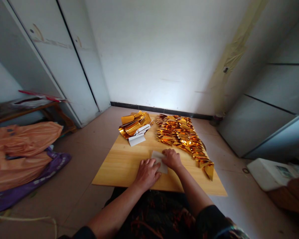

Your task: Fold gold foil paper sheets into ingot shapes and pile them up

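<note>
One pale sheet (163, 169) lies on the wooden table (119, 166), under the left hand (147, 172) and right hand (172, 159). Their fingers look bent, but I can't tell if either hand pinches it. If one hand slips, the sheet could slide and crease crooked.

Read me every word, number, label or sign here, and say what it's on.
No text is legible.
Purple bag: pale lettering, too blurred to read.
White box: dark patch, too blurred to tell whether it's text.
Pale paper sheet: no lettering visible.
</note>
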Action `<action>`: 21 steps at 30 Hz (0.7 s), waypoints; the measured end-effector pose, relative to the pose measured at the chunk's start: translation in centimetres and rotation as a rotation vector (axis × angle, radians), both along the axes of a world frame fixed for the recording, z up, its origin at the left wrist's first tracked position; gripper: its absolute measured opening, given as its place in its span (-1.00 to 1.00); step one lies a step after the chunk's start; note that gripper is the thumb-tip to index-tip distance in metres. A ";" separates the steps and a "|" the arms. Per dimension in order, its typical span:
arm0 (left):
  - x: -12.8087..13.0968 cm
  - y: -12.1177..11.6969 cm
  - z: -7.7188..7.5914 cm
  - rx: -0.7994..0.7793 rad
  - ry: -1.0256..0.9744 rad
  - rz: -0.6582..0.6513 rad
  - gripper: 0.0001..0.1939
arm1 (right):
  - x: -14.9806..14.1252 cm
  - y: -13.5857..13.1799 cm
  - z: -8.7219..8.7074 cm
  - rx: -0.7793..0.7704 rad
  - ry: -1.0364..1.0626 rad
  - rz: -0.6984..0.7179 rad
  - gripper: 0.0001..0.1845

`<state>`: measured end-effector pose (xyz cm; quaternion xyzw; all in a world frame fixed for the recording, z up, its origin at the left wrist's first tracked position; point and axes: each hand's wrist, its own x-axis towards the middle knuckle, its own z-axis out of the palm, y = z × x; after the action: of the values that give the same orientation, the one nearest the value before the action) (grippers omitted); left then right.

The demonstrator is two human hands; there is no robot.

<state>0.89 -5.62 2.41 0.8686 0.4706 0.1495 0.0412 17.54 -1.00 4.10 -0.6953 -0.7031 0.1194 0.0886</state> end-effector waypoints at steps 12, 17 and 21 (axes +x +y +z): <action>-0.4 -0.2 -0.1 0.007 -0.048 -0.028 -0.69 | 0.7 -1.8 -1.1 0.221 0.102 0.347 -0.71; -0.7 -0.3 -0.8 0.051 -0.098 -0.055 -0.74 | 0.3 -3.3 -1.2 0.207 -0.087 0.370 -0.67; -0.8 -0.4 -1.3 0.125 -0.132 -0.070 -0.83 | 0.1 -3.6 -1.2 0.209 -0.141 0.382 -0.68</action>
<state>0.10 -5.99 1.11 0.8736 0.4259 0.2343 0.0230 17.60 -4.58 2.92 -0.5432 -0.8350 0.0118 0.0864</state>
